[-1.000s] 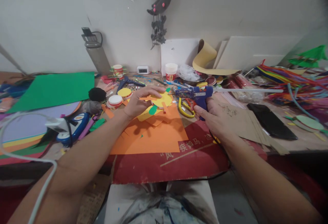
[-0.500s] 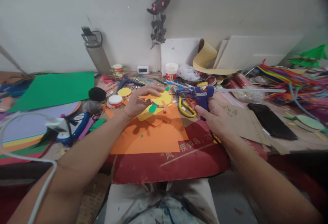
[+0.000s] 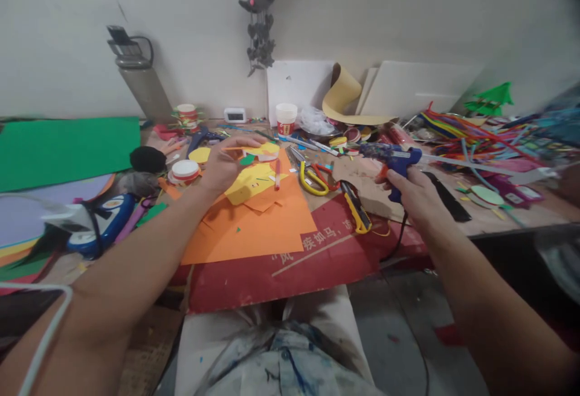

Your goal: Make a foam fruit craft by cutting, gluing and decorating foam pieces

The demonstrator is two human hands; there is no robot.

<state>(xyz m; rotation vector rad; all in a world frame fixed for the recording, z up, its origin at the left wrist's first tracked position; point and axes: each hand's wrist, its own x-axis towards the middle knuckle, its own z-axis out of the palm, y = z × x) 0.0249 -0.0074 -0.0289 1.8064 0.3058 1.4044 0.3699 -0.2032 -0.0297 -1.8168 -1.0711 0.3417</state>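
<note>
My left hand (image 3: 225, 163) is closed on a yellow paper craft piece (image 3: 260, 151) with a green leaf shape and orange strips, held just above the table. Under it lie yellow paper offcuts (image 3: 251, 179) and an orange sheet (image 3: 254, 227). My right hand (image 3: 413, 193) grips the handle of a blue glue gun (image 3: 392, 158), lifted to the right of the craft, nozzle pointing left, a clear glue stick jutting out behind it. A red pen-like stick (image 3: 277, 175) lies on the yellow paper.
Yellow-handled scissors (image 3: 310, 178) and a yellow utility knife (image 3: 356, 205) lie between my hands on red cardboard (image 3: 312, 257). A green sheet (image 3: 63, 148), tape rolls (image 3: 183, 171), a paper cup (image 3: 285, 119), a steel bottle (image 3: 140, 78), pipe cleaners (image 3: 466, 136) and a black phone (image 3: 446, 196) crowd the table.
My right hand has pulled the glue gun away from the craft piece, rightwards. The view has swung to the right. My left hand still holds the yellow piece.
</note>
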